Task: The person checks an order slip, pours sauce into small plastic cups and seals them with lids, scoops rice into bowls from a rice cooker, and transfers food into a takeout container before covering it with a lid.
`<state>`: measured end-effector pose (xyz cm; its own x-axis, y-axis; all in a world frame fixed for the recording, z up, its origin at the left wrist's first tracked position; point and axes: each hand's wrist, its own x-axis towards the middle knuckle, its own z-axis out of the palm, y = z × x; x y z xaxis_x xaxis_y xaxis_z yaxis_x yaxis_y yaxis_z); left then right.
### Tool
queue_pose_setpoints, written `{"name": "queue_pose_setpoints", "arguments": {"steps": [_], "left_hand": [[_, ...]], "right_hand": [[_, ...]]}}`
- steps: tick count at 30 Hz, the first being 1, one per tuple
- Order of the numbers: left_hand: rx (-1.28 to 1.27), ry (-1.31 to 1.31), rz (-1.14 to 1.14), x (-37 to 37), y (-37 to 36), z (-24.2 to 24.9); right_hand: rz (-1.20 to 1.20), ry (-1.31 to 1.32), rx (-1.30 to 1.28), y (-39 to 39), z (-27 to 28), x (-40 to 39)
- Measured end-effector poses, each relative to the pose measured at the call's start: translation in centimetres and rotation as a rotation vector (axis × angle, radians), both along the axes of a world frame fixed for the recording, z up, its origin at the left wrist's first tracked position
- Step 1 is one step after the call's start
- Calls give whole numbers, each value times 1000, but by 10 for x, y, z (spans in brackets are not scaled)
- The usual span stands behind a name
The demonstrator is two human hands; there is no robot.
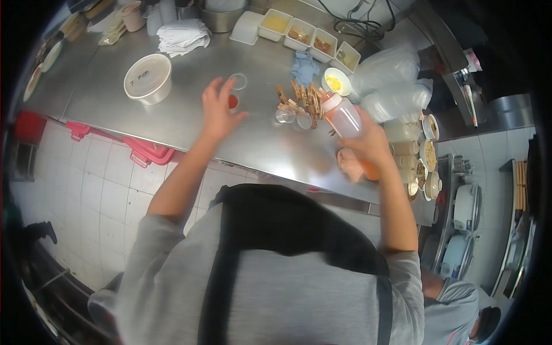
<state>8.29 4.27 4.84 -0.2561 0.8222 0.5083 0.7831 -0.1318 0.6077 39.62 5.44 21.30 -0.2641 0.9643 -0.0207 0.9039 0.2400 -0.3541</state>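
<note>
My left hand (pixel 219 112) is open above the steel counter, fingers and thumb spread beside a small cup of red sauce (pixel 233 102). Just beyond that cup lies a clear round lid (pixel 238 81). In my right hand (pixel 372 141) is a translucent squeeze bottle (pixel 347 118), tilted, its pale cap toward the far left. Near the cap is a cluster of wooden clothespins (pixel 310 100). Small clear cups (pixel 284 115) sit at the near side of them. Below my right hand rests an orange cloth (pixel 349 164), partly hidden by the wrist.
A lidded white tub (pixel 148 79) stands left. Farther back are folded white cloths (pixel 184 35), food containers (pixel 300 33), a blue cloth (pixel 305 67) and a bowl with yellow food (pixel 336 81). Jars (pixel 406 148) and plastic bags (pixel 397 95) line the right. Another person (pixel 460 307) is behind, at right.
</note>
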Motion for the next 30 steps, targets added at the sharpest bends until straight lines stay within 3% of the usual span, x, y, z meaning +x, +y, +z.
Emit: {"name": "queue_pose_setpoints", "arguments": {"steps": [3,5,8,14,20,30], "left_hand": [[-6,62,-312,36,1,6],[-81,86,-478,63,9,-5],[-145,-112,-499,80,26,-48],[-264,-312,-419,87,14,-16],[-242,-211,-426,86,12,-12],[-300,-256,-450,88,10,0]], "right_hand": [[59,-71,23,-1,-6,9],[105,-293,13,-3,-10,2],[210,-543,130,0,-26,-12],[335,-771,189,13,-31,-50],[420,-864,235,19,-25,-57],[402,-910,243,14,-11,-48]]}}
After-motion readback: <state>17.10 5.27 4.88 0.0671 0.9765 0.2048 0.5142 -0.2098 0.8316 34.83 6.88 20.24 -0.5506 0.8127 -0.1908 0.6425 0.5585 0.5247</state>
